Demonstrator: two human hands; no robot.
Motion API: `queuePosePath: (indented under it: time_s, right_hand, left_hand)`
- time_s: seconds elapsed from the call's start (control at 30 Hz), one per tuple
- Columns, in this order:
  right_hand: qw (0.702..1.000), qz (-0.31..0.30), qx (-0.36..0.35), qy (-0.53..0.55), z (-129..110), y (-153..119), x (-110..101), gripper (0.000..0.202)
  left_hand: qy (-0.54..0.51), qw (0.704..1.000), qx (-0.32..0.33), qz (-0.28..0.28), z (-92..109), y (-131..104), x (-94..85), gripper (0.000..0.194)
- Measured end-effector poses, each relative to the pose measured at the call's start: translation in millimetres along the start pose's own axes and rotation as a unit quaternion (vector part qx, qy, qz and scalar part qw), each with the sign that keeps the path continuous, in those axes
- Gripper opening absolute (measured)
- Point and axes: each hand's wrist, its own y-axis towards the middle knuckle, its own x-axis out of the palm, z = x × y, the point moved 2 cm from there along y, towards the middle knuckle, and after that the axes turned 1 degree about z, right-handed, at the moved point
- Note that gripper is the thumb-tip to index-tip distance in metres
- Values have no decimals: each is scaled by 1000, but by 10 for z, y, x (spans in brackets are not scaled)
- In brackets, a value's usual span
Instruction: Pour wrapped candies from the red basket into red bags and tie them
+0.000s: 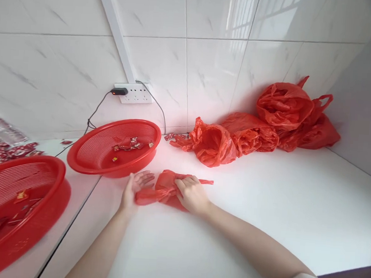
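Note:
A red plastic bag (166, 182) lies bunched on the white table between my two hands. My right hand (192, 193) grips it from the right, fingers bent into the crumpled plastic, and a thin strip of the bag sticks out beyond the knuckles. On the other side my left hand (135, 189) is open, its fingers stretched out beside the bag's left end, which touches or nearly touches the palm. What the bag contains, if anything, cannot be seen.
Behind my left hand stands a red mesh basket (113, 168) with several small wrapped pieces. Another red basket (60, 181) is nearer on the left, by a pile of red packets (9, 152). Several red plastic bags (217, 145) line the wall. A power strip (136, 94) has cables.

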Motion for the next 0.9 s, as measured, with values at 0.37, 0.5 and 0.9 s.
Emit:
queuePosePath:
  time_s: [0.37, 0.5, 0.9]
  right_hand:
    - [999, 37, 12, 0, 160, 182, -686, 23]
    - [986, 108, 123, 24, 667, -42, -1756, 14]
    - [770, 264, 563, -142, 1821, -1333, -2796, 26]
  left_hand:
    - [14, 997, 12, 77, 69, 90, -121, 44]
    - [27, 996, 6, 83, 73, 112, -89, 39]
    - [88, 992, 10, 92, 71, 72, 4, 43]
